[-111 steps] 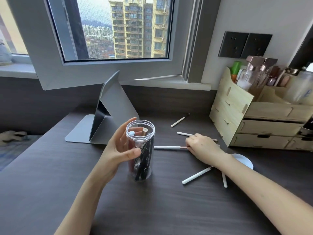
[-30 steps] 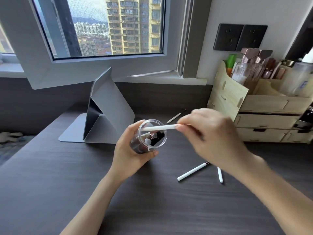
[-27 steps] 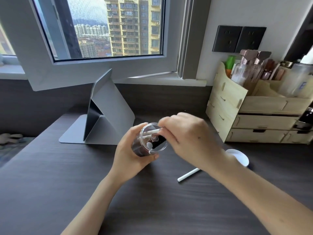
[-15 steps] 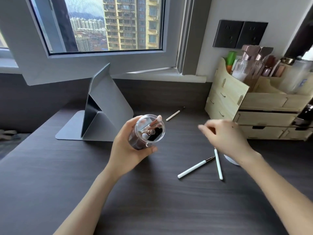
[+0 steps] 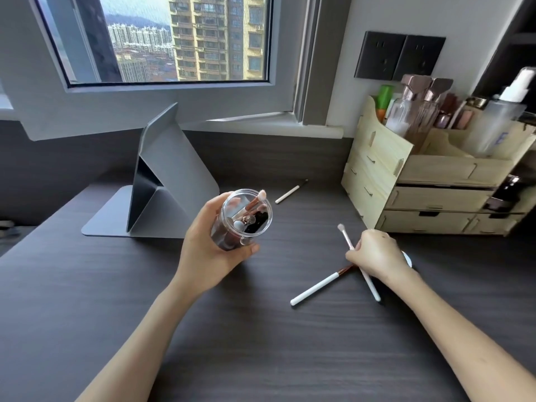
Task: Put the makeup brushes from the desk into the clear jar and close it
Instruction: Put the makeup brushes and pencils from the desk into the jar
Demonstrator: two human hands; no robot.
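My left hand (image 5: 208, 250) holds the clear jar (image 5: 242, 220) lifted off the dark desk (image 5: 145, 314) and tilted toward me, its mouth open. Several brushes and dark items stand inside it. My right hand (image 5: 374, 255) is closed on a white-handled makeup brush (image 5: 346, 237), its pale tip pointing up and left and its handle end slanting down to the right. A second white brush with a copper ferrule (image 5: 317, 285) lies on the desk just left of that hand. A third white brush (image 5: 290, 191) lies farther back. The jar's white lid (image 5: 407, 258) peeks out behind my right hand.
A wooden drawer organiser (image 5: 420, 181) with bottles and cosmetics stands at the back right. A grey folding stand (image 5: 162, 184) sits at the back left under the window (image 5: 185, 39). Black wall sockets (image 5: 400, 55) are above the organiser.
My right hand pushed a white brush into the jar, then dropped back to the desk and closed on another brush. My left hand kept the jar lifted and tilted.
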